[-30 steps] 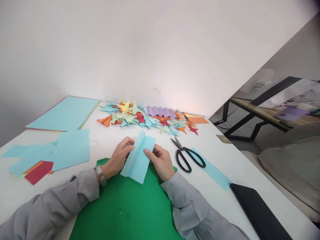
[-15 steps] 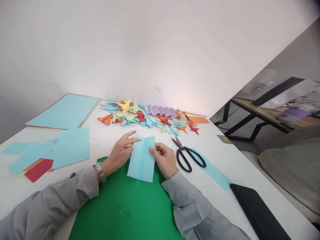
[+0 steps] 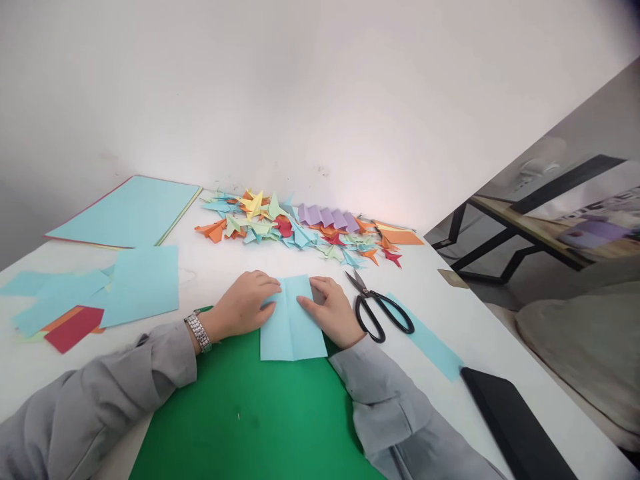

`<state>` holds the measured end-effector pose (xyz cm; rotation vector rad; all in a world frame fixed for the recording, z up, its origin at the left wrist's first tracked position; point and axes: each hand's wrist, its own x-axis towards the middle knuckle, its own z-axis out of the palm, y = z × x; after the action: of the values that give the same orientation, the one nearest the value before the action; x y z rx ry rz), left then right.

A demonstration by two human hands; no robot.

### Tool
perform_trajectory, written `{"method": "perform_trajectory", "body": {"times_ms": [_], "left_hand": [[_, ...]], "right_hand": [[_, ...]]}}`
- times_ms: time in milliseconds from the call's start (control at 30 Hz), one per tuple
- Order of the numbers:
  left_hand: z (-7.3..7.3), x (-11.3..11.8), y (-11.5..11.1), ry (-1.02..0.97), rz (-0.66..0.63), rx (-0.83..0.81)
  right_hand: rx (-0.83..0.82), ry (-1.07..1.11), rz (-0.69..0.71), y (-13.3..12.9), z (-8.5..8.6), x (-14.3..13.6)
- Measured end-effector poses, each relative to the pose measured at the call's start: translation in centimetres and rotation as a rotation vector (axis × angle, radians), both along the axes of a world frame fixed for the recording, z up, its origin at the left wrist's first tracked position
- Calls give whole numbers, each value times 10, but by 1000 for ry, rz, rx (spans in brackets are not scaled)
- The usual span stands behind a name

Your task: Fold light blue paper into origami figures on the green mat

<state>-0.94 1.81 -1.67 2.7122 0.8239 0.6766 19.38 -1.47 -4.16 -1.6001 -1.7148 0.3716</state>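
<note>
A light blue sheet of paper (image 3: 293, 330) with a crease down its middle lies over the far edge of the green mat (image 3: 250, 413). At its upper left corner, my left hand (image 3: 247, 300) grips the paper with curled fingers. My right hand (image 3: 334, 308) holds the upper right edge, thumb on top and fingers behind or beneath. Just right of that hand, black-handled scissors (image 3: 373, 303) rest with blades apart, partly over a blue paper strip (image 3: 430, 347).
Folded paper pieces (image 3: 280, 227) in several colours are heaped along the wall. Blue sheets (image 3: 145, 283) and a red piece (image 3: 75, 328) lie at left, below a larger paper stack (image 3: 130, 212). A black flat object (image 3: 515, 423) sits at the right edge.
The blue paper has come down flatter onto the mat and opened wider. My left hand's fingers, stretched out before, now curl onto its edge. My right hand keeps its hold.
</note>
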Motion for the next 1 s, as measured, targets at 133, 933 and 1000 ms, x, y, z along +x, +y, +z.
{"method": "perform_trajectory", "body": {"times_ms": [133, 933, 1000], "left_hand": [[4, -1, -1, 96, -39, 90], [9, -9, 23, 224, -60, 150], [10, -10, 25, 216, -84, 133]], "right_hand": [[6, -45, -6, 0, -1, 2], [79, -39, 72, 10, 3, -3], [78, -19, 84, 10, 3, -2]]}}
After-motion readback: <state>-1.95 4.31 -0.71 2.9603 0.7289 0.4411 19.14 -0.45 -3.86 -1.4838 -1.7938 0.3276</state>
